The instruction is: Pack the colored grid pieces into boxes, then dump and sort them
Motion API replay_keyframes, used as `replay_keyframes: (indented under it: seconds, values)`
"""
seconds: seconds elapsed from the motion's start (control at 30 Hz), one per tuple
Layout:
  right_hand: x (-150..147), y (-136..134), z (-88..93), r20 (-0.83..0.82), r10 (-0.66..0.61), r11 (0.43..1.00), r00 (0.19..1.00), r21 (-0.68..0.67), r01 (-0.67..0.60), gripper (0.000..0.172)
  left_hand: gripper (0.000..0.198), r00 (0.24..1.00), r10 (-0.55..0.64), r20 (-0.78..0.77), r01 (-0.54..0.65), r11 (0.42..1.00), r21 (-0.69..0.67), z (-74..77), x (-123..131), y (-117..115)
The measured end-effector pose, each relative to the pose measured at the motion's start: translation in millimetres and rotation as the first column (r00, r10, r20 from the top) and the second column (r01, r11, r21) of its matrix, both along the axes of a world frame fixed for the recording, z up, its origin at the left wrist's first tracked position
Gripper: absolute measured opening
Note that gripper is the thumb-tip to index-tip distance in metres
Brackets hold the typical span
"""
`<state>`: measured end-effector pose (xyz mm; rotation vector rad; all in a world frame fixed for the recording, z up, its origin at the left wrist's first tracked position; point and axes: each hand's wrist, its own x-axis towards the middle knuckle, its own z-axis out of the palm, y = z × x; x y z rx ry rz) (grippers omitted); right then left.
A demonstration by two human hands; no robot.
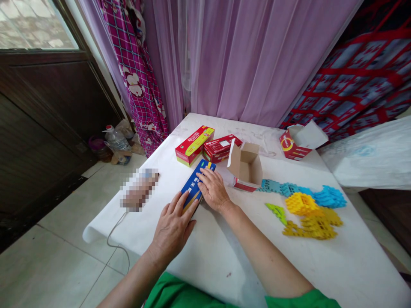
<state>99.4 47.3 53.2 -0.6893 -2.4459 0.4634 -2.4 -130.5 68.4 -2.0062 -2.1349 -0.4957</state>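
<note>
A long blue cardboard box (194,183) with white characters and a yellow stripe lies slantwise on the white-covered table, under both my hands. My left hand (175,222) rests on its near end, fingers stretched out over the top and the thumb apart. Across the far half lies my right hand (213,188), fingers also extended on the lid. Just beyond the blue box are a red and yellow-green box (195,145) and a dark red box (221,148), both closed. An opened cardboard box (248,169) stands to the right with its flaps up.
Blue interlocking plastic pieces (327,196), yellow pieces (313,218) and a green piece (276,212) lie at right. Another opened red box (295,141) sits at the back right. A pixelated object (139,190) with a cord (111,239) is near the left edge. Purple curtains (244,60) hang behind.
</note>
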Motion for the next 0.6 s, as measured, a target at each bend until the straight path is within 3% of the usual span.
replay_keyframes:
  seconds: [0.13, 0.23, 0.37, 0.47, 0.6]
  values:
    - [10, 7, -2.3, -0.198, -0.073, 0.996, 0.977, -0.058, 0.063, 0.041, 0.075, 0.982, 0.082, 0.17, -0.106, 0.985, 0.137, -8.3, -3, -5]
    - [25, 6, 1.1, -0.284, -0.135, 0.988, 0.949, -0.106, 0.109, 0.04, 0.092, 0.916, 0.191, 0.352, -0.252, 0.958, 0.136, -18.6, -2, -9]
    - [47, -9, -1.0, -0.339, -0.168, 0.982, 0.926, -0.139, 0.127, 0.033, 0.084, 0.845, 0.22, 0.488, -0.307, 0.946, 0.106, -27.9, -3, -10]
    - [63, -23, -8.6, -0.374, -0.187, 0.978, 0.909, -0.154, 0.138, 0.029, 0.074, 0.817, 0.218, 0.534, -0.348, 0.925, 0.154, -19.7, -12, -11]
    - [85, -37, -23.2, -0.395, -0.206, 0.974, 0.895, -0.171, 0.148, 0.026, 0.07, 0.826, 0.199, 0.528, -0.363, 0.903, 0.228, 13.1, -34, -8]
